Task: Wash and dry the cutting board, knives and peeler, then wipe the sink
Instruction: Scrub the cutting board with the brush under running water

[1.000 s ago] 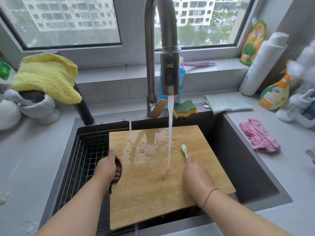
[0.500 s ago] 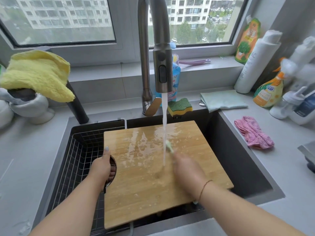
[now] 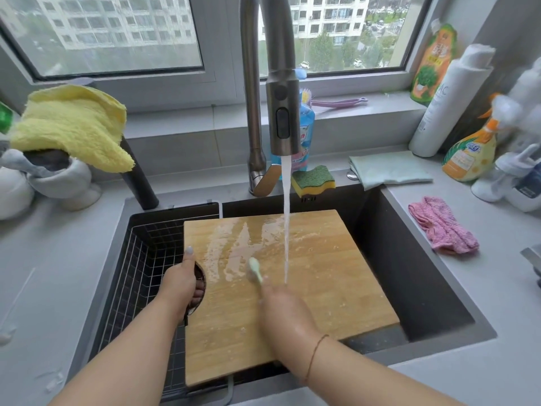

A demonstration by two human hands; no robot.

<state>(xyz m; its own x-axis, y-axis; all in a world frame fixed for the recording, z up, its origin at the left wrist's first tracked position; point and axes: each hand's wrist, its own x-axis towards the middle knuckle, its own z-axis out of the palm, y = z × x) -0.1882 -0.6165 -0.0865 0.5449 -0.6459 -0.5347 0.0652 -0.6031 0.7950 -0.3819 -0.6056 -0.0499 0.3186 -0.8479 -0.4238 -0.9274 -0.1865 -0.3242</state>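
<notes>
cutting board (image 3: 307,288): wooden, wet, lying across the dark sink (image 3: 409,273), its near edge overhanging the sink's front rim. water is running from the tap (image 3: 282,112) onto the board's middle.
left hand (image 3: 178,284): gripping the board's left edge at the round handle hole, fingers (image 3: 199,291) curling through the hole, thumb lying along the edge.
right hand (image 3: 282,306): wet and blurred, fingers closing round a pale green brush (image 3: 255,269) whose head is touching the board just left of the water stream.
wire basket (image 3: 140,273): sitting in the sink's left part, beside the board.
sponge (image 3: 313,180): yellow and green, resting on the sink's back rim.
pink cloth (image 3: 442,227): lying on the desk (image 3: 483,288), right of the sink.
yellow cloth (image 3: 73,127): draping over a holder at left.
</notes>
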